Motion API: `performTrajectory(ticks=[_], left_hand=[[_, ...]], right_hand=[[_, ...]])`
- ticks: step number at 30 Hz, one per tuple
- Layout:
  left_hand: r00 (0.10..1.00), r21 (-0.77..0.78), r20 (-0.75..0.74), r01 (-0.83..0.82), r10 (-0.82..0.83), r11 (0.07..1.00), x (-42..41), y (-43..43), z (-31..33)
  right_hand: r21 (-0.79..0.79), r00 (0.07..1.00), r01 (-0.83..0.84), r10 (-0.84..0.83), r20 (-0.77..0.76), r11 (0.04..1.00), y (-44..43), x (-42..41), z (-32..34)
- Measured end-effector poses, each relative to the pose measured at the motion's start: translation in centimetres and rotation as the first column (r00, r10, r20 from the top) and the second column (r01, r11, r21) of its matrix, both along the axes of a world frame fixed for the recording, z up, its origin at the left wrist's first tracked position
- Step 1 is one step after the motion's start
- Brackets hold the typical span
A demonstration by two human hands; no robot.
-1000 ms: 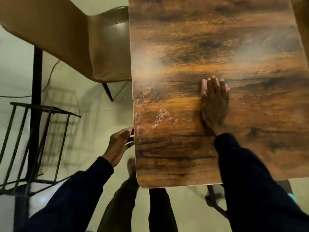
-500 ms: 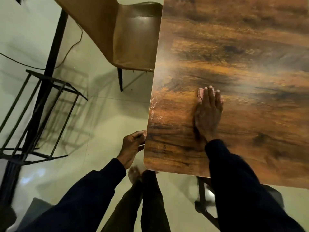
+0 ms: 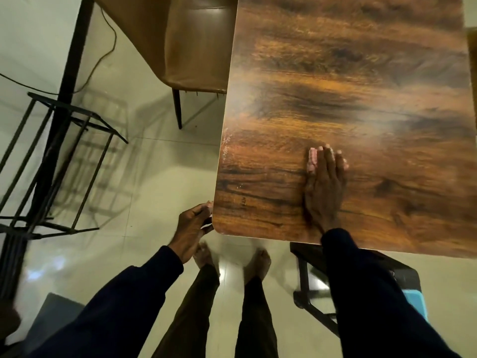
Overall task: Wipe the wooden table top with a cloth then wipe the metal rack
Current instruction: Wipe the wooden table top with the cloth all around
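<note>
Right hand (image 3: 324, 192) slid toward surface (image 3: 361, 86) middle, flat on pink cloth (image 3: 311, 161), left hand (image 3: 192, 228) grip clamped on surface corner, rack (image 3: 51, 164) left

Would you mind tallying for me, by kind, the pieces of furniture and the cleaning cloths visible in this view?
Wooden table top: 1
Metal rack: 1
Brown chair: 1
Pink cloth, mostly hidden under the right hand: 1
Total: 4
</note>
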State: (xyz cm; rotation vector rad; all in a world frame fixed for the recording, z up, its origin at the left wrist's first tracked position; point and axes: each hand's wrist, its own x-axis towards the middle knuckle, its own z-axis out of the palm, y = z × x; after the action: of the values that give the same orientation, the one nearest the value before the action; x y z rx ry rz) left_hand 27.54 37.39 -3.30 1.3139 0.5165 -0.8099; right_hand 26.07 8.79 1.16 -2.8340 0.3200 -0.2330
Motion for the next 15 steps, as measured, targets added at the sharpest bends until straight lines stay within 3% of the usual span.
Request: performTrajectory(ticks=[2,5,8,10,12,15], left_hand=[[1.000,0.012,-0.001,-0.021,0.021,1.000,-0.9,0.1,0.0],[0.997,0.029,-0.009,-0.076,0.077,0.997,-2.5,-0.1,-0.2],[0.988,0.038,-0.004,-0.153,0.154,0.987,-3.8,0.0,-0.8],[0.978,0.034,-0.012,-0.207,0.208,0.978,-5.0,-0.9,-1.1],[0.970,0.035,-0.001,-0.245,0.245,0.969,-6.1,-1.6,-1.4],[0.953,0.037,0.014,-0.302,0.302,0.952,-7.1,-2.8,-1.4]], right_hand=[[-0.055,0.993,-0.081,0.085,0.079,0.995,3.1,-1.0,-0.4],[0.004,0.939,-0.341,0.341,-0.036,0.940,8.2,-4.6,-2.3],[0.028,0.847,-0.521,0.521,-0.105,0.853,7.1,-7.3,-4.0],[0.007,0.914,-0.386,0.384,-0.129,0.922,2.4,-8.3,-3.9],[-0.022,0.990,-0.111,0.108,-0.094,0.994,-2.6,-9.0,-3.2],[-0.022,0.985,0.126,-0.128,-0.114,0.992,-6.2,-10.6,-2.3]])
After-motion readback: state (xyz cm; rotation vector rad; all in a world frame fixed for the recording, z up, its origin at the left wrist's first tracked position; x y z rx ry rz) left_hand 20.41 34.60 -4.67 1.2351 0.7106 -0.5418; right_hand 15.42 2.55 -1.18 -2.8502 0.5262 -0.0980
